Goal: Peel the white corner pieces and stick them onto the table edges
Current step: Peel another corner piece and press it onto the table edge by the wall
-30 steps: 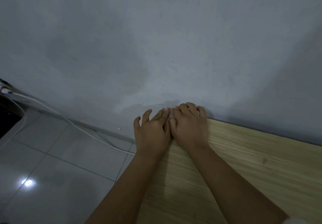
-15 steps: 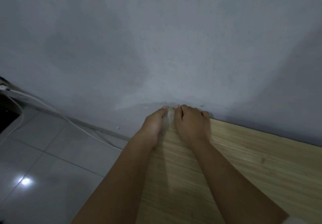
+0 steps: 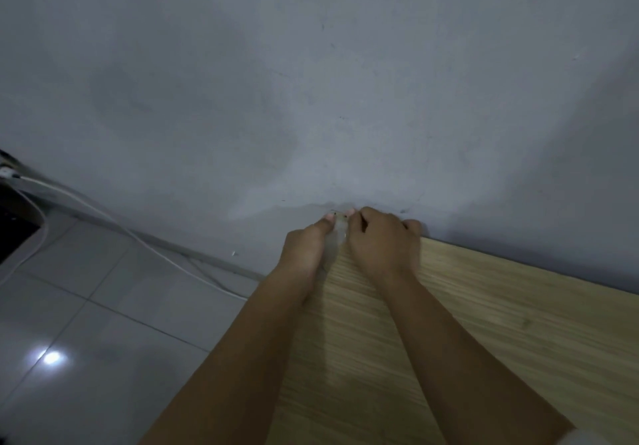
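A whitish, translucent corner piece (image 3: 337,237) sits over the far left corner of the light wooden table (image 3: 466,323), right against the wall. My left hand (image 3: 306,247) lies along the table's left side with its fingers pressed on the piece. My right hand (image 3: 380,240) rests on the tabletop, fingers curled, pressing the piece from the right. The two hands cover most of the piece; only a narrow strip shows between them.
A grey wall (image 3: 328,98) stands directly behind the table corner. To the left, below the table, is a pale tiled floor (image 3: 86,323) with a white cable (image 3: 103,216) running along the wall's base to a dark object (image 3: 14,223) at the left edge.
My left hand has turned from lying flat with spread fingers to edge-on along the table's side. My right hand's fingers have curled. The corner piece now shows between the hands.
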